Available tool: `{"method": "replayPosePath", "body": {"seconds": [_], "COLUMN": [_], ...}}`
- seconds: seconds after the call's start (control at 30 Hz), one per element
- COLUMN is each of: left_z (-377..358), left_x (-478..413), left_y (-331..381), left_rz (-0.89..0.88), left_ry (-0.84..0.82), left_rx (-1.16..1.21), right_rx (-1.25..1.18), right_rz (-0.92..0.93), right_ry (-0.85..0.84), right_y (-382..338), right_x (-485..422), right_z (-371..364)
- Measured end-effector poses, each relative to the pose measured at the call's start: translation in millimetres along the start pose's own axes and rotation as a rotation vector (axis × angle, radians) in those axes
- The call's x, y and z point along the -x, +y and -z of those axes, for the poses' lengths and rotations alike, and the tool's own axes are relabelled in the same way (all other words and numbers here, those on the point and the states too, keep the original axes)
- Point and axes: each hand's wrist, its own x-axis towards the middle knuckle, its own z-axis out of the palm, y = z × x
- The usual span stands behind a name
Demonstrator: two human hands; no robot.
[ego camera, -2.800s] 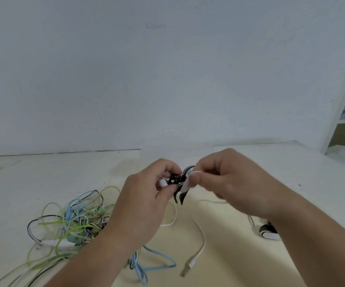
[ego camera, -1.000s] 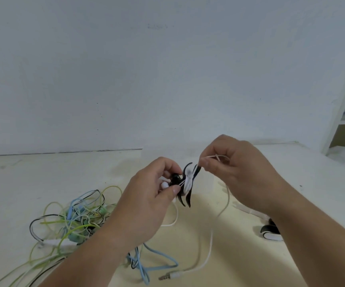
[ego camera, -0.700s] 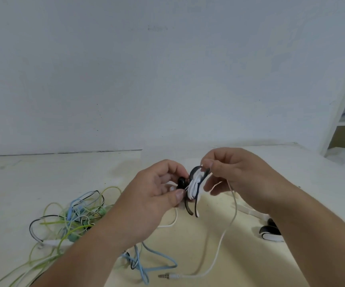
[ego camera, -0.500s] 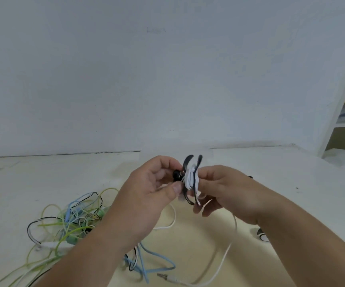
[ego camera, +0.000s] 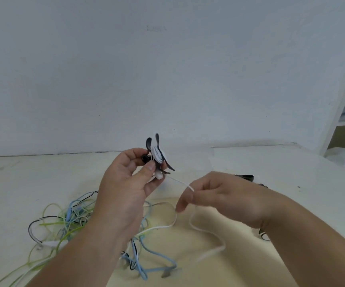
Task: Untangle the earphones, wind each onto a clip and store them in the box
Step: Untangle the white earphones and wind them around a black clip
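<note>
Tangle [ego camera: 68,222] on table [ego camera: 22,183], left of clip [ego camera: 157,155]

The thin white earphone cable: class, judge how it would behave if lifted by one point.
Probably floppy: past the pinch of the right hand, the thin white earphone cable sags in loose curves to the pale table. Likely very light: a fingertip pinch carries it. Its turns on the black winged clip in the left hand might loosen if let go.

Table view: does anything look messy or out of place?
Yes. Left on the table, green, blue and black cords lie in a knot. The white cord is only partly wound on the clip; its tail trails loose.
</note>
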Motion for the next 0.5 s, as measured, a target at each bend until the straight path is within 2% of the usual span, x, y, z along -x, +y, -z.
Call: {"method": "replayPosePath", "body": {"seconds": [0.1, 0.2, 0.27, 0.33, 0.43, 0.5], "left_z": [0.8, 1.1, 1.7, 2.9, 4.0, 4.2], "left_x": [-1.4, -2.4, -2.6, -2.9, -3.4, -3.3], "left_y": [-0.4, -1.3, -1.4, -1.9, -2.4, -3.0], "left_rz": [-0.022, -0.043, -0.065, -0.085, -0.089, -0.066], "left_ry": [0.048, 0.069, 0.084, 0.102, 0.115, 0.103], "left_rx": [-0.031, -0.063, -0.101, -0.138, -0.157, -0.143], "right_rx": [0.013, -0.238, -0.301, -0.257, -0.204, -0.208], "right_rz": [-0.013, -0.021, -0.043, -0.043, 0.05, 0.114], "right_ry": [0.191, 0.297, 0.325, 0.274, 0.023, -0.078], "right_y": [2.0, 5.3, 7.6, 8.1, 3.1, -0.8], "right_x": [-0.5, -4.0, -5.8, -4.1, 3.2, 7.4], "right_z": [7.8, 9.9, 10.5, 12.6, 15.2, 15.3]}}
